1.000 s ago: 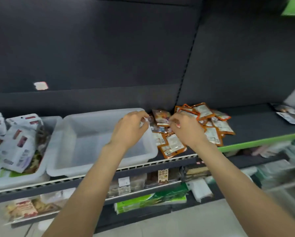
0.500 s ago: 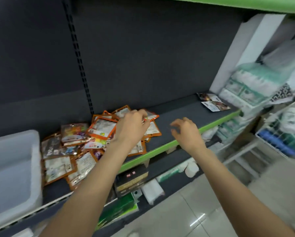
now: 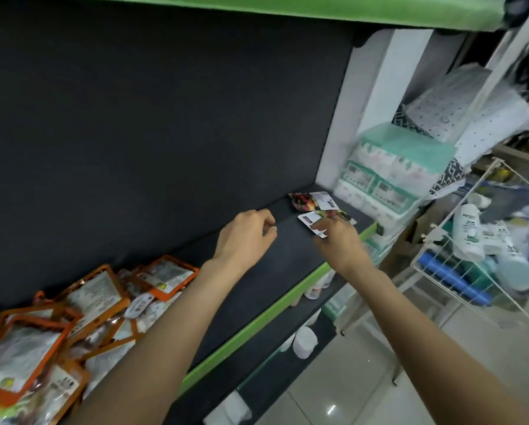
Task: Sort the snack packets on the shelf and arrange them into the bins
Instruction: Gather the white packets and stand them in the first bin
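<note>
- Shelf [image 3: 287, 259]: dark deck with a green front edge, running from lower left to upper right, under a green shelf above [image 3: 257, 10]; a dark back panel [image 3: 165, 118] closes it behind.
- Right hand [image 3: 338, 240]: reaches to the far right end of the shelf; its fingers lie on the near packet [image 3: 310, 220], a white-backed pack with dark fruit print. Whether they pinch it or only press on it cannot be told.
- Far packet [image 3: 313, 200]: a 2nd pack of the same kind, flat on the deck just behind the near one, close to the back panel, untouched.
- Left hand [image 3: 246, 237]: hovers above bare deck just left of the 2 packets, fingers curled loosely inward, holding nothing visible.
- Orange packets [image 3: 73, 317]: a loose overlapping heap at the shelf's left end, well apart from both hands; the left forearm crosses in front of the heap's right edge.
- No bin is in view.
- Tissue packs [image 3: 392, 179]: stacked green-and-white bundles just beyond the shelf's right end, beside a white post [image 3: 376, 96].
- Wire basket [image 3: 459, 271]: white, right of the shelf, holding a white bottle [image 3: 465, 228] and other blurred goods.
- Lower shelf [image 3: 287, 342]: white containers, too blurred to name.
- Floor [image 3: 379, 394]: pale glossy tiles.
</note>
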`<action>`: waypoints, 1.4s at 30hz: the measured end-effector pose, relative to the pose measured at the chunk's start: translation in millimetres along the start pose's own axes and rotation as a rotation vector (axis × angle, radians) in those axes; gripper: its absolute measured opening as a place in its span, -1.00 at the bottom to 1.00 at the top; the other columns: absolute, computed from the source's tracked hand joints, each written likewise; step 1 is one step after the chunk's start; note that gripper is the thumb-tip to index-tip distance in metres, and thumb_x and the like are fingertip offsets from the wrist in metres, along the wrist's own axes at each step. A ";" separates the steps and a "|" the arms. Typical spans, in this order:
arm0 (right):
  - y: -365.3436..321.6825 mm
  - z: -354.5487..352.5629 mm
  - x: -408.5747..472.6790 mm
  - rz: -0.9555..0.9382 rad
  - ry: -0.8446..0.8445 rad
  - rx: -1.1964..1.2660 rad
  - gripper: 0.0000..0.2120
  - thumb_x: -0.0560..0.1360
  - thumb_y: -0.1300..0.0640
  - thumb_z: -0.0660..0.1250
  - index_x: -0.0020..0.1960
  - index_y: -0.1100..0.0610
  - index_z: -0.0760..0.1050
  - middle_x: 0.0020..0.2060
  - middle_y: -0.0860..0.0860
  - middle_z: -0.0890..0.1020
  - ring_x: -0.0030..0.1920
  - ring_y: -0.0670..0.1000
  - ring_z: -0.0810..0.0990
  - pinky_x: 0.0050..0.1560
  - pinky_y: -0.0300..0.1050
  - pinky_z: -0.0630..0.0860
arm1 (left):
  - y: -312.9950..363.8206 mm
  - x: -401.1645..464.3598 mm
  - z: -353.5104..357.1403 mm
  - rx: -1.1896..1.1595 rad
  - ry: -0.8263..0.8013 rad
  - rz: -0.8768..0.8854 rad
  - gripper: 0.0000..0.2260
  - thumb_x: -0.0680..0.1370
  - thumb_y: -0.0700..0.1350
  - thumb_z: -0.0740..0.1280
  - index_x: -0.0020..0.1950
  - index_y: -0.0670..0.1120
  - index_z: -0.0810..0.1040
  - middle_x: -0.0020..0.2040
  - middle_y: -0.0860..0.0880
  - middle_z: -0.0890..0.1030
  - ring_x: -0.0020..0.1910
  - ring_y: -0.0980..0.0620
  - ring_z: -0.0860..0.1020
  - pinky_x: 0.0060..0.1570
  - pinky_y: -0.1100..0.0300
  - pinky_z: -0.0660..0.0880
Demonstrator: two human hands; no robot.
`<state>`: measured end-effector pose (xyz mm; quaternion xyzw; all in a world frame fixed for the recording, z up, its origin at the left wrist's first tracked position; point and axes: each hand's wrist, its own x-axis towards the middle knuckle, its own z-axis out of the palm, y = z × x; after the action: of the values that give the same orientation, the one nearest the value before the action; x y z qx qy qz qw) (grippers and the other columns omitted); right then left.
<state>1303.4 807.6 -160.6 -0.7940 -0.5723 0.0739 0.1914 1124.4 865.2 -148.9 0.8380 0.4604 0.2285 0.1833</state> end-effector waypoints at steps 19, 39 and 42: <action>221.1 33.1 245.6 -0.091 -0.306 0.037 -0.57 0.57 0.15 0.19 0.43 0.16 0.30 0.21 0.17 0.42 0.27 0.19 0.36 0.17 -0.02 0.37 | 24.2 215.3 198.2 -0.103 -0.201 -0.492 -0.80 0.55 -0.09 0.29 0.16 -0.06 0.55 0.06 -0.02 0.61 0.05 0.01 0.56 0.08 0.04 0.52; 245.6 88.3 306.7 -0.312 -0.499 -0.105 -0.53 0.56 0.05 0.25 0.43 0.15 0.30 0.31 0.10 0.38 0.34 0.10 0.33 0.31 -0.05 0.37 | 27.5 236.7 250.2 -0.519 -0.213 -1.027 -0.80 0.51 -0.07 0.41 -0.04 -0.20 0.59 -0.08 -0.14 0.62 -0.17 0.01 0.57 -0.13 0.20 0.56; 241.8 88.4 307.5 -0.339 -0.482 -0.078 -0.57 0.57 0.08 0.25 0.40 0.15 0.34 0.28 0.10 0.38 0.34 0.10 0.33 0.29 -0.03 0.39 | 36.4 241.8 256.4 -0.523 -0.127 -0.998 -0.90 0.49 -0.24 0.41 -0.07 -0.12 0.51 0.02 -0.16 0.64 -0.13 -0.03 0.61 -0.10 0.14 0.58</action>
<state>1589.2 1049.4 -304.3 -0.6533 -0.7282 0.2053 0.0291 1404.9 1028.8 -290.7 0.4579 0.7168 0.1698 0.4977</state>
